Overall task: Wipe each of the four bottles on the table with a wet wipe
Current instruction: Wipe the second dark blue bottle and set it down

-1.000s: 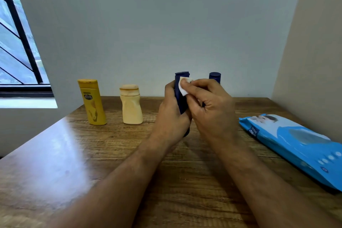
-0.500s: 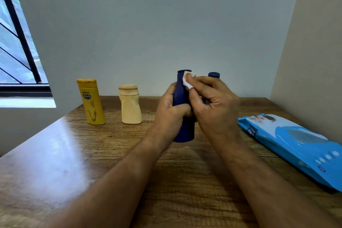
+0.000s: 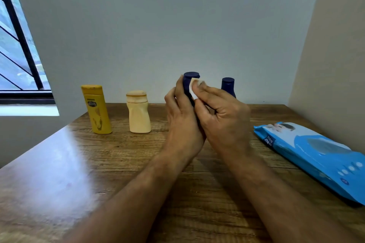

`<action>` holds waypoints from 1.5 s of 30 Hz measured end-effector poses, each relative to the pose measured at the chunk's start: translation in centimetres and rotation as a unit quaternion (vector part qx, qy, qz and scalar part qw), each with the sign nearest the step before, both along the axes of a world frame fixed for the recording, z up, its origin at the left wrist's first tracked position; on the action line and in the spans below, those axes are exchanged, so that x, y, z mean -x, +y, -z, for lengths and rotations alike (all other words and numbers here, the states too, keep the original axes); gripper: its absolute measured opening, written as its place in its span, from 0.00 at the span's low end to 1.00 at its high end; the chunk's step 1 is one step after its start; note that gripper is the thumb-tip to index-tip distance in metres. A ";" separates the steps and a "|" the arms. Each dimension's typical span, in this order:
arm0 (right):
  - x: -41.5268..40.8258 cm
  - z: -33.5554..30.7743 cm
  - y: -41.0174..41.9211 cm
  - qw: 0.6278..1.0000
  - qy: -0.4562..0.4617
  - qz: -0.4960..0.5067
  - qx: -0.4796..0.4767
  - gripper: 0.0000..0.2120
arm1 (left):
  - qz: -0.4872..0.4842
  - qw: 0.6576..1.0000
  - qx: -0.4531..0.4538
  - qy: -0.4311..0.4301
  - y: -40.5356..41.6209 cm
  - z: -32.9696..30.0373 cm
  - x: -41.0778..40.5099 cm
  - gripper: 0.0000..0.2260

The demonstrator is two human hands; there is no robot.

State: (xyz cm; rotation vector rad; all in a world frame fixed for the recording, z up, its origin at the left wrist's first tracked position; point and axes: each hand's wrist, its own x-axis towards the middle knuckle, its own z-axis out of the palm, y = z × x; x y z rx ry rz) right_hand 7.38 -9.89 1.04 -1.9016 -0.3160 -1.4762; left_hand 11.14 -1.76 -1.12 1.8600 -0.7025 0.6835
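Taking the held dark blue bottle (image 3: 189,83) as the landmark: far to its left, near the back of the wooden table (image 3: 122,163), stood the yellow bottle (image 3: 96,110), upright, and between that and the landmark stood the cream bottle (image 3: 138,113), also upright. Neither was touched.

The left hand (image 3: 182,122) had its fingers curled round the body of the dark blue bottle, holding it upright in front of the person; whether its base rested on the table could not be told, since both hands hid it. Against the bottle's neck on the right side, the right hand (image 3: 221,116) pinched a folded white wet wipe (image 3: 194,88) and pressed it to the plastic just below the cap.

Behind and to the right of the landmark stood a second dark blue bottle (image 3: 228,87), free of either hand. Further right lay the blue wet wipes pack (image 3: 316,154), flat on the table.

The step in hand looked to be wiping this bottle's upper part. The next move would likely call for drawing the wipe down and around the body while the left hand turned the bottle, then setting it down.
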 end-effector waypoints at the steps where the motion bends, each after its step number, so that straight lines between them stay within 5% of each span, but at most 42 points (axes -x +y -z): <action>1: 0.0 0.0 0.1 1.000 -0.008 0.010 0.002 0.15 | -0.032 0.999 -0.011 -0.010 0.0 0.0 0.1 0.41; 8: -0.3 0.1 0.0 0.999 0.012 0.028 -0.038 0.12 | -0.142 0.989 -0.040 -0.033 1.4 -1.0 -0.2 0.32; 16: 0.0 -0.5 -0.5 0.994 0.039 0.003 -0.099 0.11 | 0.090 0.991 0.069 0.074 1.1 -1.0 -0.3 0.39; 23: 0.0 -0.3 -0.5 0.997 0.041 0.039 -0.054 0.12 | -0.029 0.999 0.023 0.020 1.0 -1.5 0.2 0.27; 26: 0.0 -0.2 -0.1 0.997 0.036 0.050 -0.037 0.12 | -0.037 0.999 0.022 0.023 1.1 -1.3 -0.1 0.31; 34: 0.0 -0.4 -0.8 0.996 0.027 0.057 -0.064 0.12 | 0.192 0.966 0.093 0.146 1.2 -1.0 -0.1 0.38; 41: 0.1 -0.4 -0.6 0.996 0.025 0.051 -0.070 0.12 | 0.111 0.993 -0.027 0.033 1.4 -0.5 -0.8 0.43; 45: 0.1 -0.6 -0.7 0.995 0.036 0.035 -0.091 0.11 | 0.087 0.996 0.007 0.007 1.6 -0.4 -0.6 0.39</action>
